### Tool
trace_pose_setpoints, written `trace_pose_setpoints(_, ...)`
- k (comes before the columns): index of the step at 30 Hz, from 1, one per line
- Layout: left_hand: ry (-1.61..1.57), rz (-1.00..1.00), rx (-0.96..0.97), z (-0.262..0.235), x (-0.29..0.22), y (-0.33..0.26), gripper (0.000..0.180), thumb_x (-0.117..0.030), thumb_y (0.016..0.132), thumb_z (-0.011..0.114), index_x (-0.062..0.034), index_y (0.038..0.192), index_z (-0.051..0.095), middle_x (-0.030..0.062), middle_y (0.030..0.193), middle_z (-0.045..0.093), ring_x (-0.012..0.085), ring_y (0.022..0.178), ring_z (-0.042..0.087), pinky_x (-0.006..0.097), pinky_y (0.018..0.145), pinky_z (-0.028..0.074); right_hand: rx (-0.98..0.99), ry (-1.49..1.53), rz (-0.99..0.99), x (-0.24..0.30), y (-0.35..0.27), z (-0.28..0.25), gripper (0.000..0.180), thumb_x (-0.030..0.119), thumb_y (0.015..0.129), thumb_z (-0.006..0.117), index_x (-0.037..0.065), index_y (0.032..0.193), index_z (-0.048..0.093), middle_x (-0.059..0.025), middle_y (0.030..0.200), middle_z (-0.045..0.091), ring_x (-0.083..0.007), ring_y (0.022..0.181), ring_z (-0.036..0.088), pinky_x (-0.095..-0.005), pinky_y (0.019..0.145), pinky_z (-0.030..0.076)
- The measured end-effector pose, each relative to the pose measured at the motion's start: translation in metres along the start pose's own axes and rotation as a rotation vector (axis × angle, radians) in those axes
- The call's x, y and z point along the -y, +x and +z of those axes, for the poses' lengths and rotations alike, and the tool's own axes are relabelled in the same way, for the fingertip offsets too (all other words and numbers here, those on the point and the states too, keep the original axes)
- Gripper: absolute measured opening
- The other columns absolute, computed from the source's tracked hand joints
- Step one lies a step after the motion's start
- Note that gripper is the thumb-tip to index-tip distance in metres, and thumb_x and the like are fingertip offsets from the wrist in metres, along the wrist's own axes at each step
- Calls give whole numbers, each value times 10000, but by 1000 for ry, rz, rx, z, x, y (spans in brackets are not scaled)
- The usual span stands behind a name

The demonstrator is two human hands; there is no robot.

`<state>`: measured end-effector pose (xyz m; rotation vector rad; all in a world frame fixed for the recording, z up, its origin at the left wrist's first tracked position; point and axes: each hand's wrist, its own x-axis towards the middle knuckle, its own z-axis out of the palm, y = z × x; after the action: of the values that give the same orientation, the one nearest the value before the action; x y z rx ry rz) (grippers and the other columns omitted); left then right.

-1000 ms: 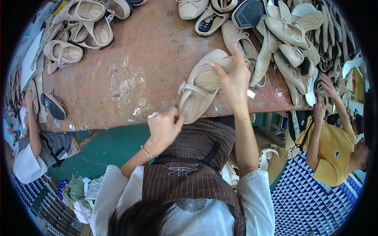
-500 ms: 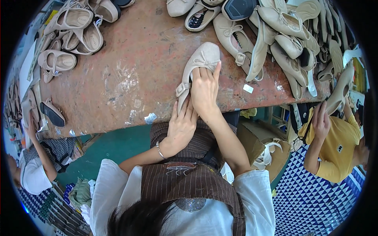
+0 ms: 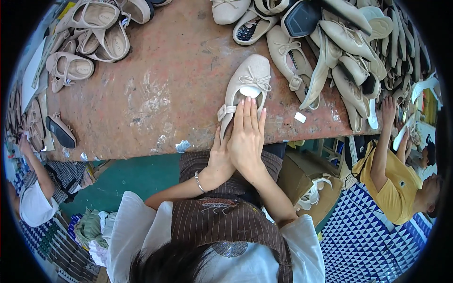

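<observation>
A beige flat shoe (image 3: 255, 67) with a bow on its toe and a buckled strap lies before me, toe pointing away, at the table's near edge. Inside its opening shows a white rounded piece (image 3: 250, 90). My right hand (image 3: 246, 141) lies over the shoe's opening, fingers stretched straight, their tips touching the white piece. At the heel, my left hand (image 3: 218, 162) grips the shoe; the right hand overlaps it and hides part of its fingers.
Beige shoes (image 3: 351, 40) are heaped at the right back, with more shoes (image 3: 96, 16) at the far left. One shoe (image 3: 61, 132) lies near the left edge of the worn table (image 3: 155, 94). A cardboard box (image 3: 295, 172) stands below. People work at both sides.
My right hand has drawn back from deep inside the shoe toward its heel, uncovering the white piece. My left hand stays at the heel. The person in yellow has reached toward the heap.
</observation>
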<state>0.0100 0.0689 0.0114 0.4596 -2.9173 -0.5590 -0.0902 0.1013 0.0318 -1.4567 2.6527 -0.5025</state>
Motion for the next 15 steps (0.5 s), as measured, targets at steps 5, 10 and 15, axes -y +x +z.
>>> trace_pose_setpoints(5, 122, 41, 118, 9, 4, -4, 479, -239, 819, 626, 39, 1206, 669, 240, 1252, 610, 394, 1301, 496, 622, 1129, 309, 12, -39, 65, -11, 50, 10, 606, 77, 816, 546, -187, 1345, 413, -338, 1306, 547, -423, 1309, 480, -552, 1176, 217)
trace_pose_setpoints(10, 42, 19, 66, 7, 4, 3, 510, -219, 819, 614, 47, 1253, 628, 276, 1274, 584, 406, 1314, 486, 619, 1109, 340, -23, 15, -20, -11, 18, 12, 573, 60, 817, 538, -142, 1348, 455, -291, 1383, 503, -396, 1362, 440, -573, 1181, 216)
trace_pose_setpoints(15, 99, 9, 26, 0, 0, 2, 462, -189, 822, 594, 77, 1198, 623, 276, 1299, 569, 398, 1321, 485, 606, 1099, 356, 173, -136, 47, -17, 67, 1, 343, 103, 851, 515, -57, 1142, 603, -197, 1109, 611, -334, 1128, 572, -573, 1171, 220)
